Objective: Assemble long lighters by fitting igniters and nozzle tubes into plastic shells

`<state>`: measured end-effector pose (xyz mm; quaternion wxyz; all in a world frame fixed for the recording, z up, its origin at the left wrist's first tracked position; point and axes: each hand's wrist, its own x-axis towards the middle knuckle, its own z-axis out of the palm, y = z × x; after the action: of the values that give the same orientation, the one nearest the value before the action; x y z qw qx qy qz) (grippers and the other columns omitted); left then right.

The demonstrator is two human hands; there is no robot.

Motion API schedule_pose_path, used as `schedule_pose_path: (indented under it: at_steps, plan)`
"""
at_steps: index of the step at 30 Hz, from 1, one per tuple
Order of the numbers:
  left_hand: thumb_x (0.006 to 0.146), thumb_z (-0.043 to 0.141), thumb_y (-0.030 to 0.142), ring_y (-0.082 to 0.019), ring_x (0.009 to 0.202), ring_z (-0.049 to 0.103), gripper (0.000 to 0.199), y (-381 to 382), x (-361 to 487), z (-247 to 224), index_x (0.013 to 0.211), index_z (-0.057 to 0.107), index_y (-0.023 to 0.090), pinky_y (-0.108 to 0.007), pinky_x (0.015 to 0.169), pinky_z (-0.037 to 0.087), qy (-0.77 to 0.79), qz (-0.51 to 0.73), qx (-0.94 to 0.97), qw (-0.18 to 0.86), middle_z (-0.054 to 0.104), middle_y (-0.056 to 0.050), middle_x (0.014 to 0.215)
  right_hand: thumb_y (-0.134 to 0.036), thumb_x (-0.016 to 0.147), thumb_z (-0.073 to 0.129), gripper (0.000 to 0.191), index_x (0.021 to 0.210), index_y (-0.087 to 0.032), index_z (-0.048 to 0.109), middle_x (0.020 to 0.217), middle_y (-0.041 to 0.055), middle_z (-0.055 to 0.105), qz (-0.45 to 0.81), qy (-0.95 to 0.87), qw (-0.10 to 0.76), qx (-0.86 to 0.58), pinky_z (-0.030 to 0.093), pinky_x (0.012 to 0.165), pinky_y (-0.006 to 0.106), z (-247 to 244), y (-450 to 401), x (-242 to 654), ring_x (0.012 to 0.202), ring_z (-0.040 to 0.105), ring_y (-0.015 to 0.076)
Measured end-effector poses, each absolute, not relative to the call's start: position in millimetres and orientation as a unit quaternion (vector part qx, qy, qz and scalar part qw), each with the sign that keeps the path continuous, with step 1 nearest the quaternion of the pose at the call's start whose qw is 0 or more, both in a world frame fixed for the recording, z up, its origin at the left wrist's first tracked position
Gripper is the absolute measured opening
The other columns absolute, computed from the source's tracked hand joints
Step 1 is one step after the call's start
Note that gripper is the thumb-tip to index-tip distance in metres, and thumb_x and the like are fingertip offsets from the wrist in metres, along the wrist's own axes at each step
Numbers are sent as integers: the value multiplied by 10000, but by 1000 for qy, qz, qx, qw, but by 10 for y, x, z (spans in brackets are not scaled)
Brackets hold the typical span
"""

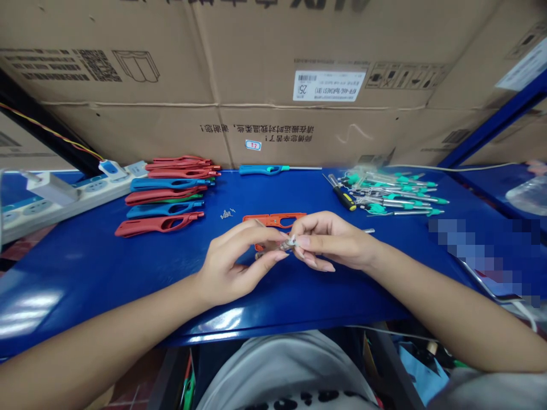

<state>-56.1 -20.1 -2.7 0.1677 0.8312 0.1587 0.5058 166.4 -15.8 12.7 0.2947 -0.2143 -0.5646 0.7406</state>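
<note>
My left hand (pixel 243 262) and my right hand (pixel 335 242) meet above the middle of the blue table, fingertips pinched on a small greyish-brown part with a whitish end (pixel 288 244). Its exact kind is hard to make out, as the fingers cover much of it. My left thumb and forefinger hold its left side; my right thumb and fingers press at the whitish end. Just behind and below my hands lies an orange lighter handle shell (pixel 273 220), partly hidden by them. A small pile of screws (pixel 228 214) is to the left of the shell.
Red and blue lighter handles (pixel 160 225) are stacked at left, near a white power strip (pixel 92 191). One blue lighter (pixel 265 169) lies at the back. A black-yellow screwdriver (pixel 343 195) sits beside several metal rods with green ends (pixel 397 193). Cardboard (pixel 265 74) stands behind.
</note>
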Motion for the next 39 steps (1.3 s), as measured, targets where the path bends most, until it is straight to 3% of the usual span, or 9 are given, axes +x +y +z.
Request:
schedule_pose_path:
  at_steps: [20, 39]
  plan:
    - [881, 721, 126, -142, 732, 682, 240, -200, -546, -50, 1099, 635, 176, -274, 674, 594, 144, 511, 824, 198, 732, -50, 856, -331, 897, 699, 237, 794, -122, 657, 595, -39, 605, 746, -556, 288, -227, 307, 342, 137, 149, -168, 1649, 372, 426, 22]
    - [854, 746, 97, -151, 738, 684, 281, -198, -540, -37, 1109, 653, 170, -280, 674, 586, 133, 513, 830, 174, 738, -45, 841, -367, 892, 704, 263, 802, -125, 655, 613, -31, 617, 711, -585, 295, -253, 352, 371, 139, 188, -183, 1659, 408, 466, 30]
